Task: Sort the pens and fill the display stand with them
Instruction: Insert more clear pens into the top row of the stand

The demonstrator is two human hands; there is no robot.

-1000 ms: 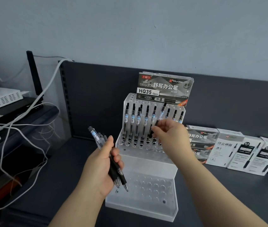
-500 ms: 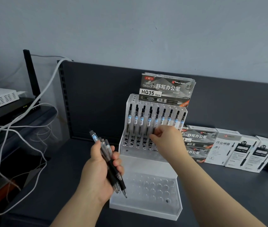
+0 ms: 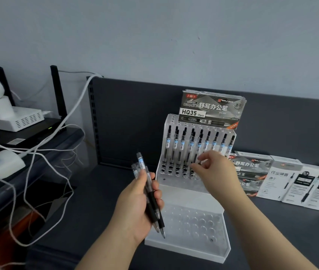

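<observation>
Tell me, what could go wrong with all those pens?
1. The left hand grips several loose pens at once; one might slip out and fall onto the stand.
2. The right hand hovers right by the standing pens; a bump could knock them crooked.
3. The box sits at the top of the stand; a jolt might tip it off.

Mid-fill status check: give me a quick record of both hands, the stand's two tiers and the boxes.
left hand: grips a bundle of pens, tips pointing down
right hand: fingers loosely spread before the upper tier, no pen seen in it
upper tier: upright pens standing in its holes
lower tier: holes, no pens standing
top box: sits at the top of the stand
other boxes: on the shelf, right of the stand
</observation>
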